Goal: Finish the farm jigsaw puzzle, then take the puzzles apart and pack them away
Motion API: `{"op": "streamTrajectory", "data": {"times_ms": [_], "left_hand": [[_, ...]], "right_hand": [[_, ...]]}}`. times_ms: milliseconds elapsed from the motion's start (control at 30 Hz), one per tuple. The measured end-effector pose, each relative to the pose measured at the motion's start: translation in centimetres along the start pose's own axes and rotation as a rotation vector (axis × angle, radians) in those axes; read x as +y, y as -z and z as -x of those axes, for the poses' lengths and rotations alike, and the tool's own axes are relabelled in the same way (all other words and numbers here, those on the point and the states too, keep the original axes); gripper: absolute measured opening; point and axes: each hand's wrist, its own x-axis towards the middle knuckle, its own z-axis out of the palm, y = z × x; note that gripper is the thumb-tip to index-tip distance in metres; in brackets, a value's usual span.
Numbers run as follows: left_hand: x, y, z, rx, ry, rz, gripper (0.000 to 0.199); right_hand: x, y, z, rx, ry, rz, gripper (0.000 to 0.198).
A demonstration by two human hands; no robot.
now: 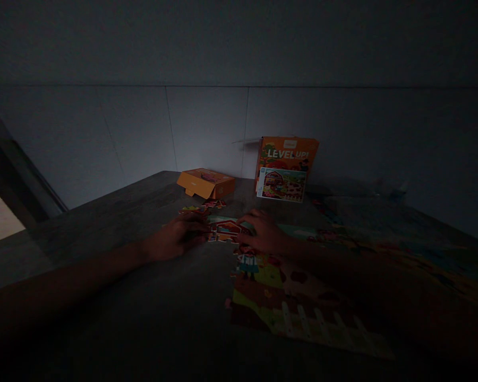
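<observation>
The scene is very dim. A joined section of jigsaw puzzle showing a red barn roof lies between my two hands. The fingers of my left hand are bent and grip its left edge. My right hand presses its fingers on the right edge of the same section, with the thumb toward me. Below my right hand spreads a larger assembled part of the puzzle, with a figure, green ground and a white fence. My right forearm covers some of it. Loose puzzle pieces lie just beyond my left hand.
An orange box with its flap open lies at the back. Beside it an orange "LEVEL UP!" box stands upright, a picture card leaning on it. More colourful printed material lies at right. A wall bounds the table.
</observation>
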Motion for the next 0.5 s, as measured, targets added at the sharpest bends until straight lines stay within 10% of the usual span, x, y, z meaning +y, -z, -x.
{"op": "streamTrajectory", "data": {"times_ms": [500], "left_hand": [[-1.2,-0.5,-0.2,0.026,0.204,0.159,0.041]], "right_hand": [[0.5,-0.3,-0.1,-0.005,0.019,-0.001,0.035]]}}
